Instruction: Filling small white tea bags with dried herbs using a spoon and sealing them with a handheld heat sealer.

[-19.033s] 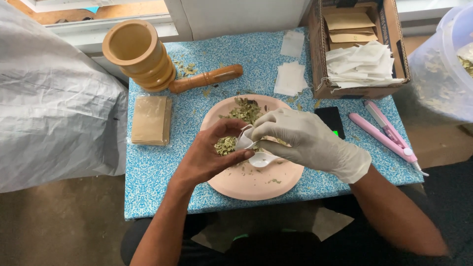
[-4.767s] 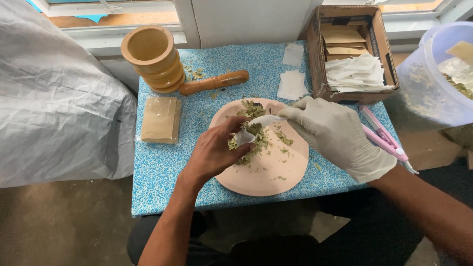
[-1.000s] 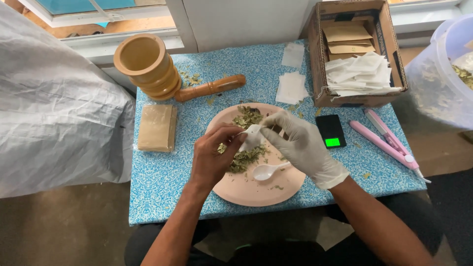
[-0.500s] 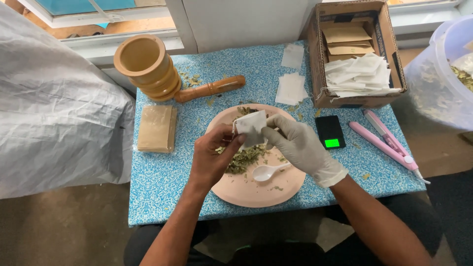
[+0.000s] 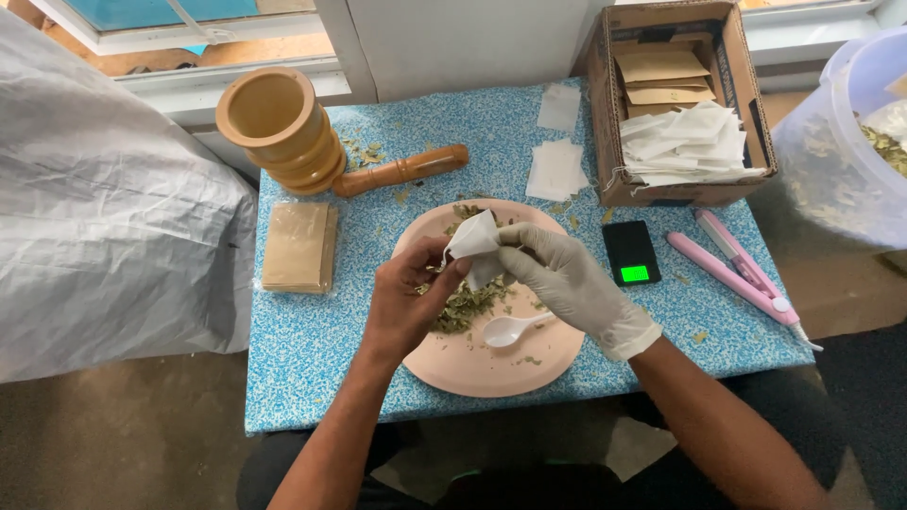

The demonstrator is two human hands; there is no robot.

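Holding a small white paper sachet [image 5: 475, 247] above the middle of the frame, both hands work over a round pink plate [image 5: 472, 364]. The bare left hand [image 5: 408, 307] pinches the sachet's lower left edge between thumb and fingertips, and the gloved right hand [image 5: 557, 274] grips its right side, fingers curled onto the paper. The sachet sits lifted and tilted over a heap of dried green leaves [image 5: 465, 304] on the plate. A white plastic spoon [image 5: 508, 330] lies on the plate just below the hands, untouched.

At upper left stands a wooden mortar [image 5: 279, 127], with its wooden pestle [image 5: 402, 171] lying beside it toward the centre. A stack of tan packets [image 5: 298, 247] rests at the left of the blue speckled table [image 5: 312, 364]. 2 piles of white paper squares [image 5: 557, 168] lie above the plate. At upper right a cardboard box [image 5: 605, 104] holds more white sachets and tan envelopes. A small black scale [image 5: 631, 253] with a lit green screen sits right of the plate, and a pink sealing tool [image 5: 742, 276] lies further right. A clear bag of leaves [image 5: 846, 142] fills the right edge, and a grey sheet [image 5: 104, 208] covers the left. Nothing blocks the view of the hands.

Compared with 0.5 s ago, the sachet has dropped slightly and the right hand has closed more around it; the spoon stays where it lay.
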